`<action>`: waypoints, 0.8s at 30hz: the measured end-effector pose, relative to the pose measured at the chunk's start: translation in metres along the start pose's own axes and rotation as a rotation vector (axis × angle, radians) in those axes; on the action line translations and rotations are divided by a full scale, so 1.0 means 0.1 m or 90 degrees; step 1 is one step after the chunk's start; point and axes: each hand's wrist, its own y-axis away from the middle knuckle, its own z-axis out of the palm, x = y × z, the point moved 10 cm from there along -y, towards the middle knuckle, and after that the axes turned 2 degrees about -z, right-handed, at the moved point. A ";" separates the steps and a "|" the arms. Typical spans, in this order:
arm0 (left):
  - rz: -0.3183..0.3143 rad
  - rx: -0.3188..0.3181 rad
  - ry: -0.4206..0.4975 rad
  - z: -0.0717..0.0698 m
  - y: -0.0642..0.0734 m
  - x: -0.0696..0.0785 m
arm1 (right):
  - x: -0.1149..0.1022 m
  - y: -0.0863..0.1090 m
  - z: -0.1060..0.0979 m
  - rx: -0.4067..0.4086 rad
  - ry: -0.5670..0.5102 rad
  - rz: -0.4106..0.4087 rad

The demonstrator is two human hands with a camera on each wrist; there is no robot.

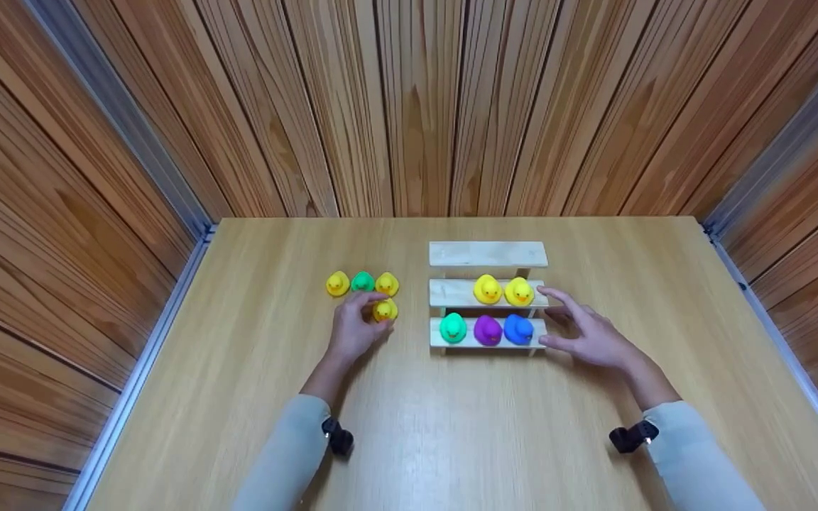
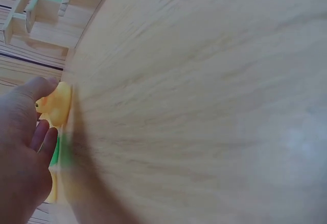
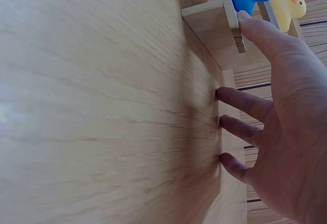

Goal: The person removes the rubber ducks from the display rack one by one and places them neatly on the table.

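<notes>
Nearest to me in the head view are two pale sleeves (image 1: 285, 447), with a small black device (image 1: 339, 437) at the left cuff and a second at the right. The right hand (image 1: 590, 337) is spread, thumb and fingers apart; its thumb rests at the right end of the lower board (image 1: 435, 338) of a wooden rack (image 1: 450, 292), and its forefinger lies at the end of the middle board (image 1: 463, 294). The left hand (image 1: 353, 329) pinches a yellow duck (image 1: 385, 311) between thumb and forefinger, left of the rack and at the surface (image 1: 409, 411); I can't tell whether its base is lifted. I see that duck upright, bill toward the near side, so its bill-to-tail axis runs roughly near to far. The lower board carries three ducks: one green duck (image 1: 453, 327), one purple duck (image 1: 488, 331) and one blue duck (image 1: 518, 329). The middle board carries two yellow ones, side by side at its right half. Just beyond the pinched duck, three more stand in a row on the surface: yellow, green, yellow. I count nine ducks altogether: five yellow, two green, one purple, one blue. Farther off are the rack's top board (image 1: 487, 254) and the wood-panelled wall (image 1: 420, 106).
</notes>
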 end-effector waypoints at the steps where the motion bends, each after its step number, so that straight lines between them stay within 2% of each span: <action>1: 0.008 0.003 -0.006 -0.01 0.00 0.03 | 0.00 0.00 0.00 0.002 -0.001 -0.002; 6: 0.013 0.007 -0.018 -0.07 0.01 0.11 | 0.01 0.00 -0.01 0.003 0.001 0.002; 12: 0.000 0.001 0.005 -0.07 0.04 0.21 | 0.02 0.00 0.00 0.002 0.004 0.003; 19: 0.016 -0.004 0.029 -0.02 0.05 0.40 | 0.01 0.00 0.00 0.000 0.002 0.003; 24: 0.029 -0.009 0.015 0.06 0.05 0.52 | 0.01 -0.01 0.01 0.001 0.005 0.000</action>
